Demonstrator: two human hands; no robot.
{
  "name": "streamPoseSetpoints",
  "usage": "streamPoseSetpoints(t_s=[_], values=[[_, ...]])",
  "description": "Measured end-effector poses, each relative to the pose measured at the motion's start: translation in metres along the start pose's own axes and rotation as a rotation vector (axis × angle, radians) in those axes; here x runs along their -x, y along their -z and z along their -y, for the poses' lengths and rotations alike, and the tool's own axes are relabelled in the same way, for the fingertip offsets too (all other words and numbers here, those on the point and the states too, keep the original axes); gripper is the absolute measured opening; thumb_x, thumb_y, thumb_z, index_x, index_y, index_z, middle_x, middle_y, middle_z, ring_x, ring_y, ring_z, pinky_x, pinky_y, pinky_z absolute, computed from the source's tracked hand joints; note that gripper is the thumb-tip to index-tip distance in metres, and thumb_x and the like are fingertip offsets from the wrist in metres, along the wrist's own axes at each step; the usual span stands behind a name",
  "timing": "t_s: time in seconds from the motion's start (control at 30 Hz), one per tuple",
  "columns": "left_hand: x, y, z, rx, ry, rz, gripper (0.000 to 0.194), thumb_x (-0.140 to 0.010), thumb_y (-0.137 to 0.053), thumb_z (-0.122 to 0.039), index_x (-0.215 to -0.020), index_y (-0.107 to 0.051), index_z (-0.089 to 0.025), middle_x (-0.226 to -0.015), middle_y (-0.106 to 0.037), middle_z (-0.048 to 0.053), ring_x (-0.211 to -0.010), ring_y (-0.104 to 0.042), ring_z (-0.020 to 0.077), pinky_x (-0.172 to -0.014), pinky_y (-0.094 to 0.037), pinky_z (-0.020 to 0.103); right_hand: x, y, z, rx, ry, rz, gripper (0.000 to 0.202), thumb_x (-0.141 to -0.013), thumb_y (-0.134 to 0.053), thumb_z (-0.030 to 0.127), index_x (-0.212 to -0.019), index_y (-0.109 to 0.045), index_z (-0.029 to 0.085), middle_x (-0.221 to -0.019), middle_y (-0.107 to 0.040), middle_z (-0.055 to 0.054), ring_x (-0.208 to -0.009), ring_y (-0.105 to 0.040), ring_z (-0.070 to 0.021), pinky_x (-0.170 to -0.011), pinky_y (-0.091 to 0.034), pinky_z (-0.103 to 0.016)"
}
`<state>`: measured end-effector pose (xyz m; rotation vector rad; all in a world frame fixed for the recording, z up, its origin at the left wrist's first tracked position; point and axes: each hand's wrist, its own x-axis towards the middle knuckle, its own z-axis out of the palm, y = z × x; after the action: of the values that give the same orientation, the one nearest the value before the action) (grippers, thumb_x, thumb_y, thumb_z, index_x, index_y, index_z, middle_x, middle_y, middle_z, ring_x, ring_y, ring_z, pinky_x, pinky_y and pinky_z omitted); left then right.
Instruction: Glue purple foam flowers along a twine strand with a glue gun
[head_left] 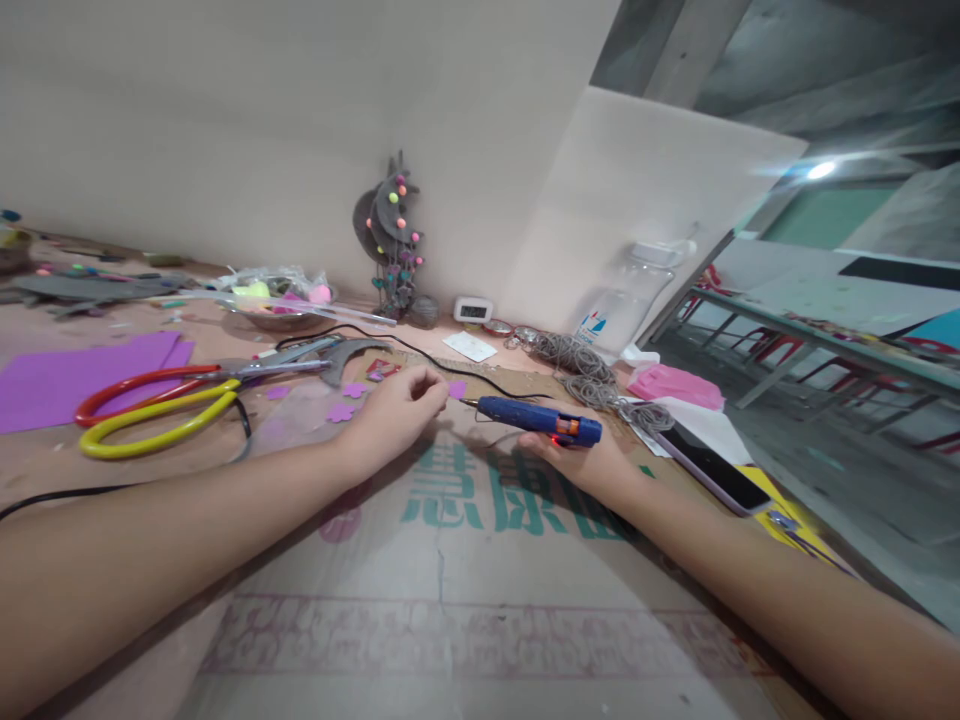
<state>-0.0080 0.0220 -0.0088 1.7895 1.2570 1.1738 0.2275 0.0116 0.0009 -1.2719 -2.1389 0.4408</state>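
Observation:
My right hand (574, 455) is wrapped round a blue hot glue gun (517, 412), whose nozzle points left and whose small red light is lit. Between the pinched fingertips of my left hand (409, 405) is a small purple cutout (457, 390), right beside the nozzle tip. Whether nozzle and cutout touch, I cannot tell. Purple flower cutouts (341, 412) lie on a clear sheet just left of my left hand. Under both hands is a printed cardboard sheet (375, 570).
Scissors (157, 405) with red and yellow handles and purple sheets (82, 375) lie left. Behind are a bowl of pompoms (277, 312), a grey felt moon ornament (390, 235) and a small digital display (472, 310). Grey cord (574, 360), a bottle (626, 300) and a phone (712, 465) are right.

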Motion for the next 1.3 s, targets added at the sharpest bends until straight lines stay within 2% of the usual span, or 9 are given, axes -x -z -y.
streamPoseSetpoints(t_s=[0.73,1.3], values=[[-0.0001,0.0,-0.0007,-0.002,-0.003,0.011,0.016,-0.077,-0.044,-0.029,-0.069,-0.051,-0.018,-0.065,-0.053,-0.002,-0.063,-0.05,0.0133,-0.06,-0.038,0.024,-0.0011,-0.0005,-0.0013,0.001,-0.018,-0.013,0.023,-0.074,-0.06,0.046,-0.083,-0.06,0.024,-0.075,-0.065,-0.001,-0.069,-0.062,-0.0187,-0.06,-0.05,-0.028],[0.0016,0.001,-0.0028,-0.014,0.008,0.025,0.016,-0.078,-0.044,-0.03,-0.069,-0.049,-0.018,-0.064,-0.05,-0.003,-0.063,-0.048,0.0131,-0.06,-0.036,0.024,0.0,-0.0021,-0.0091,0.046,-0.01,-0.062,0.026,-0.075,-0.059,0.047,-0.08,-0.059,0.022,-0.067,-0.061,0.001,-0.06,-0.058,-0.0159,-0.055,-0.047,-0.027]])
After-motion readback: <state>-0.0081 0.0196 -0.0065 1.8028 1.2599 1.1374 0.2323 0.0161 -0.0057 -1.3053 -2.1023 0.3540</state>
